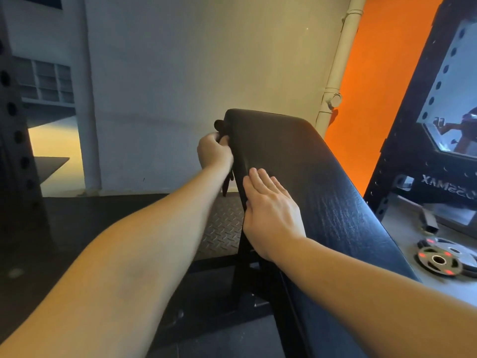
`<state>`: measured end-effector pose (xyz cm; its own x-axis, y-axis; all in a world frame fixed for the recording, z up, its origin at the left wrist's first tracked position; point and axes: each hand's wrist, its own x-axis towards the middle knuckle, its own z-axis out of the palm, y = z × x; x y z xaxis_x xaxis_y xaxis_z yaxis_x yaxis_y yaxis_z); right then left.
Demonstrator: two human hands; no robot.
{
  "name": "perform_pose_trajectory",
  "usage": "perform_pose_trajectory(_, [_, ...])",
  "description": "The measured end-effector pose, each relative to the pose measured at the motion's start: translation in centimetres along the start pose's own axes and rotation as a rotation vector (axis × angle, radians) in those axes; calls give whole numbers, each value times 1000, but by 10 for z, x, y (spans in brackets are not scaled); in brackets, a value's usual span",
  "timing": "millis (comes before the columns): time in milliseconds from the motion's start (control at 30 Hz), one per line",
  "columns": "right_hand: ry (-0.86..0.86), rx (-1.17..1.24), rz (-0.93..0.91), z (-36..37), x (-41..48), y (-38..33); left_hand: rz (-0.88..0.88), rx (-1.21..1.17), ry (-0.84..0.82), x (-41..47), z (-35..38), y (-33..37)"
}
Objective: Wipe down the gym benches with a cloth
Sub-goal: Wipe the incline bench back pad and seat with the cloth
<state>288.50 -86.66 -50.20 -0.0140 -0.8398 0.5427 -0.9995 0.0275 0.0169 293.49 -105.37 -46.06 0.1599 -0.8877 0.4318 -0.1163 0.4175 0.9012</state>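
Bench (309, 171) — black grained pad, inclined | left hand (214, 152) clenched round dark cloth (220, 124) at pad's upper left edge | right hand (271, 213) flat on pad, fingers straight | room — pale wall (180, 60), orange wall (374, 86), weight plates (438, 259) on floor

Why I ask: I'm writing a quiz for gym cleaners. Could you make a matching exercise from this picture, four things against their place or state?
Things:
1 left hand
2 right hand
3 weight plates
4 white pipe

Places or states:
A lying on the floor
B flat on the bench pad
C running up the wall beside the orange panel
D gripping a dark object at the pad's upper left edge

Pairs: 1-D, 2-B, 3-A, 4-C
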Motion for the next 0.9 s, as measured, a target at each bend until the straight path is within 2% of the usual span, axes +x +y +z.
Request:
perform_pose_trajectory(233, [-114,-14,14,-18,4,-2,58,33,-113,-42,-21,-6])
perform_pose_trajectory(333, [-187,239,147,-57,12,5,30,25,-167,-70,-33,-1])
perform_pose_trajectory(433, [-67,423,301,-83,9,27,-13,23,-220,-98,-41,1])
perform_pose_trajectory(600, [-122,248,301,-85,-2,33,-88,3,-161,-103,-36,10])
perform_pose_trajectory(900, [-349,-128,141,-78,-7,3,-183,-50,-31,-78,-20,16])
